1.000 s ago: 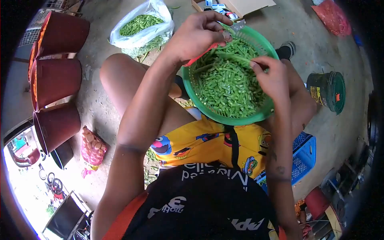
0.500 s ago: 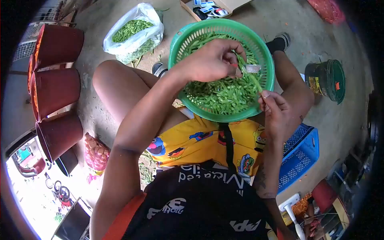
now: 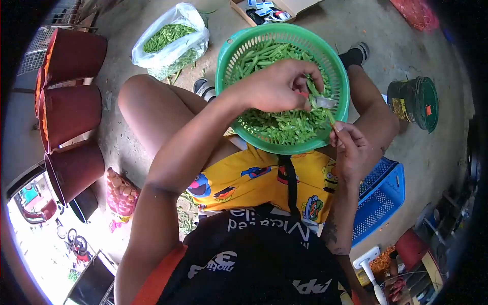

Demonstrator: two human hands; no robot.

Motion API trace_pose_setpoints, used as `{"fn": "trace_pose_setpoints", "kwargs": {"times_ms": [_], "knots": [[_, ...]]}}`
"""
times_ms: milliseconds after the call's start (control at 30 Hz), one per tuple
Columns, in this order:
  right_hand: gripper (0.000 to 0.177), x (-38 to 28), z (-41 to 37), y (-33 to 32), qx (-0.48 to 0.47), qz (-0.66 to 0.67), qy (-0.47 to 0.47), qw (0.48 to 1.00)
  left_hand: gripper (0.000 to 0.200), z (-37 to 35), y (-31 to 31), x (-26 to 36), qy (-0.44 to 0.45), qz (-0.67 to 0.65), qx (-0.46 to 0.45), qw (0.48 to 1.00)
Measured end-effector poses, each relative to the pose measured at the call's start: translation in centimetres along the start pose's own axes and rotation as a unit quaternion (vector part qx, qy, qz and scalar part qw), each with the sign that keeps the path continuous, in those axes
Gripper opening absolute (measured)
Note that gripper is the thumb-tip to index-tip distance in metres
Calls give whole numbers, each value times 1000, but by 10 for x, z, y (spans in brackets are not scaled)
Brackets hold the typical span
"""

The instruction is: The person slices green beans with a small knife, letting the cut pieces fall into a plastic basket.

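Observation:
A round green plastic basket point(image 3: 222, 71) sits between my legs, filled with sliced and longer pieces of green beans point(image 3: 290, 127). My left hand point(image 3: 284, 86) is closed over it, gripping a small knife point(image 3: 325, 102) with a short metal blade and a bit of red at the grip. The blade lies across a green bean point(image 3: 331, 116) at the basket's right side. The near end of that bean is pinched between the thumb and fingers of my right hand point(image 3: 351, 145), just outside the rim. My left fingers partly hide the knife's grip.
A white plastic bag point(image 3: 198, 43) of cut beans stands at upper left. Red-brown buckets point(image 3: 76, 112) line the left side. A blue crate point(image 3: 378, 213) sits by my right leg, with a dark green bucket point(image 3: 427, 104) beyond. A cardboard box point(image 3: 300, 6) lies ahead.
My left hand and the knife have shifted slightly right and toward me, with the blade lower along the bean. My right hand has dropped slightly and stays pinched on the bean.

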State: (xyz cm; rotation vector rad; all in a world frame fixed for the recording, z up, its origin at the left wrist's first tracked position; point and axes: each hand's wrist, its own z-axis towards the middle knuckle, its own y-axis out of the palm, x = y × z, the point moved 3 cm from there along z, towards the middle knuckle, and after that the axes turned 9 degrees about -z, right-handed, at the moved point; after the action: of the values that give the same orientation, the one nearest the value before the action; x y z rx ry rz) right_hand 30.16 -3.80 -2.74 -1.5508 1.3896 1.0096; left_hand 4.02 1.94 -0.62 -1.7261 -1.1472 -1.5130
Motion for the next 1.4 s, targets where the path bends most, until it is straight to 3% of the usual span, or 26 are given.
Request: {"fn": "trace_pose_setpoints", "kwargs": {"times_ms": [67, 200, 467, 600, 733, 867, 1000, 1133, 1267, 1400], "knots": [[19, -1, -2, 0, 0, -1, 5, 1000, 33, 3, -1, -2, 37, 30, 7, 999], [19, 2, -2, -9, 15, 23, 0, 1000, 31, -4, -31, 2, 19, -33, 28, 999], [20, 0, 0, 3, -18, 17, -6, 1000, 31, -4, 3, 8, 30, 66, -1, 997], [21, 2, 1, -6, -4, 24, -14, 1000, 29, -5, -26, 4, 46, 28, 30, 998], [21, -2, 3, 4, -11, 21, -15, 1000, 27, -10, -4, 17, -10, 40, -14, 999], [20, -3, 5, 13, -29, 23, -23, 999, 29, -4, 5, 4, 45, 39, -28, 998], [20, -2, 5, 7, -25, 18, -28, 999, 30, -6, -21, 2, 49, 21, 1, 999], [20, -3, 7, 17, -27, 10, -31, 999, 34, -9, -1, 10, 12, 18, -19, 1000], [19, -7, 6, 25, -32, 28, -38, 998, 33, -6, 5, 6, 58, 40, -41, 997], [21, -4, 5, 18, -25, 20, -35, 999, 29, -10, -24, 10, 34, 6, 5, 999]]}}
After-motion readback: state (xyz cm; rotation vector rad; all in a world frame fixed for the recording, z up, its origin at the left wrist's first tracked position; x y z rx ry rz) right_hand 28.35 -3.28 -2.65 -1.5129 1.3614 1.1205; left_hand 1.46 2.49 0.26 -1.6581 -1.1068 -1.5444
